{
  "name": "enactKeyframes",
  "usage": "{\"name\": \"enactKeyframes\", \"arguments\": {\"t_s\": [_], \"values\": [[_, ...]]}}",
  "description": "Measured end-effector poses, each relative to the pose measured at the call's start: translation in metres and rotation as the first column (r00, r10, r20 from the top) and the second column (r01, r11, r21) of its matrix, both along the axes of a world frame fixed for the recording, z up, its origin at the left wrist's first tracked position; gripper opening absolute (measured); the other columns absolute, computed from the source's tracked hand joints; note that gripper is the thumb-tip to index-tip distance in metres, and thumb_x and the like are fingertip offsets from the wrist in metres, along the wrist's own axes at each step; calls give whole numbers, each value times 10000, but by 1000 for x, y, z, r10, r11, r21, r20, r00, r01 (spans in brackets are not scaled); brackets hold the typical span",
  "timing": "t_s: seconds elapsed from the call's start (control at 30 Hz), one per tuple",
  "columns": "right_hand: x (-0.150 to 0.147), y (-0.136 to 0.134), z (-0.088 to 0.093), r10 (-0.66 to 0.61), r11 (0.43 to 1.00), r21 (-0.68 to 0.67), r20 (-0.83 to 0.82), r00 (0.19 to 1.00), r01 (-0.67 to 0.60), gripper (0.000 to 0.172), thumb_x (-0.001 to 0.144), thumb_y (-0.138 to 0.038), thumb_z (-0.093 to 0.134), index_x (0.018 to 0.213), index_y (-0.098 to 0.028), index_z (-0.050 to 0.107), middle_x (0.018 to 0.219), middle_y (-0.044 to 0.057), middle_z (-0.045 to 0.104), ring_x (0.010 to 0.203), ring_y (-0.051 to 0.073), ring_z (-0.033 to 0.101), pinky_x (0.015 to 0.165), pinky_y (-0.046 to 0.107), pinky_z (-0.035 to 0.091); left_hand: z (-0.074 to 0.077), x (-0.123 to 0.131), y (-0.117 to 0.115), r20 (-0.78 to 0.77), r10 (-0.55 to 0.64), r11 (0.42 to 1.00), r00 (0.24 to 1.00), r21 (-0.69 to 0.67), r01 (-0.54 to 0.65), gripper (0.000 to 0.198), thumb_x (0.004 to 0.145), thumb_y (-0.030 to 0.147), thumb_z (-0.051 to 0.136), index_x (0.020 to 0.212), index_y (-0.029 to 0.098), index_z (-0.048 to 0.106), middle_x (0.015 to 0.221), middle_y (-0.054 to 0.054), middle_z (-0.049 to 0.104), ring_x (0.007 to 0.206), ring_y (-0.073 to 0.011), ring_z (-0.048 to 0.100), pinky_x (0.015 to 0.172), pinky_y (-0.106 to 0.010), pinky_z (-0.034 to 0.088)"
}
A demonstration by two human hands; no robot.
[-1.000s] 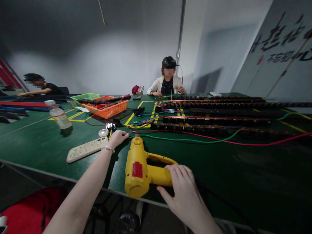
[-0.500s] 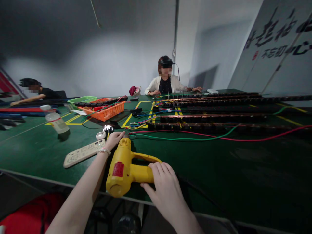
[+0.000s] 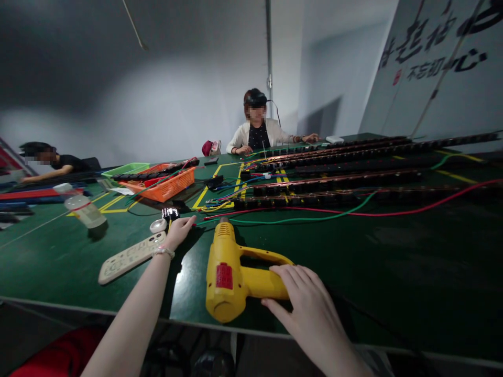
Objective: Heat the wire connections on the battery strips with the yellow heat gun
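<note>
My right hand [image 3: 310,298] is closed on the handle of a yellow heat gun [image 3: 226,272], thumb on the near side and fingers over the top. The gun lies low over the table's near edge, its metal nozzle pointing away from me. Further left, my left hand [image 3: 179,233] reaches forward with its fingers pinched at the end of a green wire [image 3: 283,222]; the fingertips are partly hidden. A red wire [image 3: 330,212] runs just behind the green one. Beside my left wrist lie a phone in a cream case [image 3: 129,257] and a small white round object [image 3: 157,225].
Long black strips with copper-coloured edges [image 3: 334,198] lie across the green table [image 3: 393,272]. An orange basket [image 3: 165,186] and a green basket [image 3: 126,170] stand behind a bottle [image 3: 86,209]. One person [image 3: 259,133] sits opposite, another [image 3: 58,162] at far left.
The heat gun and my right hand have moved right, away from my left hand, leaving a gap between them. My left hand stays at the wire end. The view has shifted slightly.
</note>
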State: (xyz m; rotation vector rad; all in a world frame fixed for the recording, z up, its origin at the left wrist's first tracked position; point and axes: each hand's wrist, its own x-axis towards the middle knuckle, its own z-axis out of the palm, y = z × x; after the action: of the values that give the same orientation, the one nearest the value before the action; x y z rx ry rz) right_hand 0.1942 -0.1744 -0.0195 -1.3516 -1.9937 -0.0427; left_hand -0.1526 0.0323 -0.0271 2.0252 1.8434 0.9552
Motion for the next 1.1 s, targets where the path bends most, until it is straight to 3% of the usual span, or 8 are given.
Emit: {"name": "enactKeyframes", "arguments": {"t_s": [0.2,0.57,0.93,1.1], "values": [[44,-4,0,-45,998,47,80,996,42,420,685,-357,731,1044,-228,555,976,3,652,913,200,594,832,365,443,3,2,-1,101,21,999,995,-34,-17,560,742,681,415,496,178,406,470,28,337,496,-106,309,502,-250,215],[113,-21,-13,-162,976,181,224,961,122,453,753,-548,605,1091,-255,540,968,-1,664,885,208,612,793,357,418,5,5,-3,135,50,997,990,-60,-42,557,729,685,421,493,181,395,473,28,340,488,-102,309,506,-250,215],[107,-20,-9,-231,946,297,342,911,129,492,816,-634,467,984,-177,539,883,52,639,819,220,587,791,370,374,0,3,0,131,36,999,991,-39,-31,542,737,673,421,508,182,402,474,35,299,492,-104,291,507,-253,202],[102,-14,-5,-201,952,291,374,905,91,530,831,-661,436,968,-158,530,868,62,633,804,218,579,798,372,370,1,5,1,113,46,998,993,-40,-42,544,734,673,414,503,180,407,481,29,307,501,-108,299,510,-256,196]]}}
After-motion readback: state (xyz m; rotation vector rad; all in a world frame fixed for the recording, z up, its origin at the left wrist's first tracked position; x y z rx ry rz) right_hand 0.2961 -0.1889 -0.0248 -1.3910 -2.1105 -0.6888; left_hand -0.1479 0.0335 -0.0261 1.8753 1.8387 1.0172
